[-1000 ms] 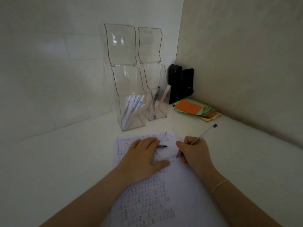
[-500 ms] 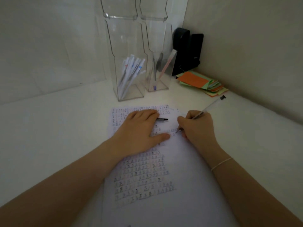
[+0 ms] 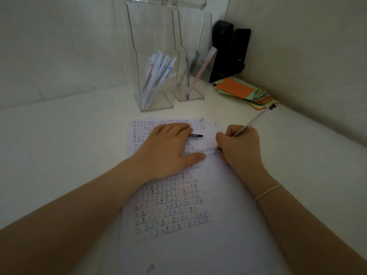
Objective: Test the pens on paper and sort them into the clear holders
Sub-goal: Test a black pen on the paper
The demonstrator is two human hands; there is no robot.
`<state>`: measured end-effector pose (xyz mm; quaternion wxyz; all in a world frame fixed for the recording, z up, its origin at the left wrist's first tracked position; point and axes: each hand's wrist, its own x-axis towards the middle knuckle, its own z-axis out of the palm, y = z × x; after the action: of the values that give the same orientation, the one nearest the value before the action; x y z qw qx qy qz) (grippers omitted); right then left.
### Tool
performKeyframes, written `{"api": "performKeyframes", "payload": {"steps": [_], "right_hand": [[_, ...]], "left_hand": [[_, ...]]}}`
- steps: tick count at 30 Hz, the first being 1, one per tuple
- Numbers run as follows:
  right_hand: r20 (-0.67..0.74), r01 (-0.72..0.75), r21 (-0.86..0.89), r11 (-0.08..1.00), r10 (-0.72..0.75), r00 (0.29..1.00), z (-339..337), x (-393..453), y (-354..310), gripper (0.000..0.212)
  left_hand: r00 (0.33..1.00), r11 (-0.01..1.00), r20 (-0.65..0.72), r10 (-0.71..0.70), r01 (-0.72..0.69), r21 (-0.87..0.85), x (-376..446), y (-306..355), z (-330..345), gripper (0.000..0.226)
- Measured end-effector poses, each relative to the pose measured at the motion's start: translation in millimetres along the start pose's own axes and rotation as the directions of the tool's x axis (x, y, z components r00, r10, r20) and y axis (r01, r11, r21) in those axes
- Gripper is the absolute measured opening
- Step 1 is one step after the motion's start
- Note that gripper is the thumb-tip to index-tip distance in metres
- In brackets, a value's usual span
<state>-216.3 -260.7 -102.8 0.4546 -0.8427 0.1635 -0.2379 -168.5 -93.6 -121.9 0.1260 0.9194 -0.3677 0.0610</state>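
Observation:
A white sheet of paper [image 3: 208, 245] covered in rows of small written marks lies on the white desk. My left hand [image 3: 166, 149] rests flat on it, fingers straight, over a black pen cap [image 3: 196, 136] that sticks out past the fingertips. My right hand [image 3: 238, 147] grips a clear pen [image 3: 256, 121] with a black end, its tip touching the paper. Behind the sheet stand two tall clear holders: the left holder [image 3: 156, 104] has several white pens, the right holder [image 3: 190, 96] has a pink pen and darker ones.
A pile of coloured paper notes [image 3: 242, 90], orange on top, lies at the back right by the wall. A black device [image 3: 230, 50] stands in the corner behind the holders. Walls close off the back and right sides.
The view has tilted down and moved closer, so holders and paper sit higher in frame. Both hands keep their places on the paper; the pen tip stays at the same line.

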Motion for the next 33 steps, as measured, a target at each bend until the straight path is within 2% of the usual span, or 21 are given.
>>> {"api": "performKeyframes", "payload": {"steps": [8, 17, 23, 26, 29, 31, 33], "right_hand": [[-0.017, -0.005, 0.014, 1.0, 0.005, 1.0, -0.1, -0.7, 0.4, 0.021], [0.035, -0.025, 0.071, 0.997, 0.023, 0.999, -1.1, -1.0, 0.1, 0.022], [-0.008, 0.058, -0.023, 0.998, -0.058, 0.998, 2.2, 1.7, 5.9, 0.032], [0.001, -0.035, 0.199, 0.979, 0.035, 0.999, -5.1, 4.5, 5.1, 0.03], [0.083, -0.186, 0.534, 0.825, 0.168, 0.982, -14.9, 6.0, -1.1, 0.026], [0.209, -0.298, 0.733, 0.612, 0.215, 0.954, -15.1, 6.1, -5.9, 0.018], [0.324, -0.386, 0.818, 0.427, 0.211, 0.922, -12.2, 4.9, -9.1, 0.023]], "left_hand": [[1.0, 1.0, 0.001, 0.0, 0.0, 0.005, -0.3, 0.7, -0.7, 0.097], [1.0, 1.0, 0.003, -0.001, 0.001, -0.009, -0.2, 0.6, -0.4, 0.095], [0.998, 0.997, -0.062, -0.003, -0.002, -0.079, -0.8, -1.4, 3.1, 0.061], [0.996, 0.99, -0.086, -0.006, -0.006, -0.141, 0.4, -4.0, 5.3, 0.042], [0.992, 0.971, -0.123, -0.006, -0.024, -0.24, 2.2, -4.6, 3.9, 0.035], [0.979, 0.946, -0.202, -0.002, -0.064, -0.317, 3.3, -5.1, 1.9, 0.027], [0.959, 0.937, -0.283, -0.033, -0.069, -0.342, 3.5, -5.8, 0.7, 0.023]]}}
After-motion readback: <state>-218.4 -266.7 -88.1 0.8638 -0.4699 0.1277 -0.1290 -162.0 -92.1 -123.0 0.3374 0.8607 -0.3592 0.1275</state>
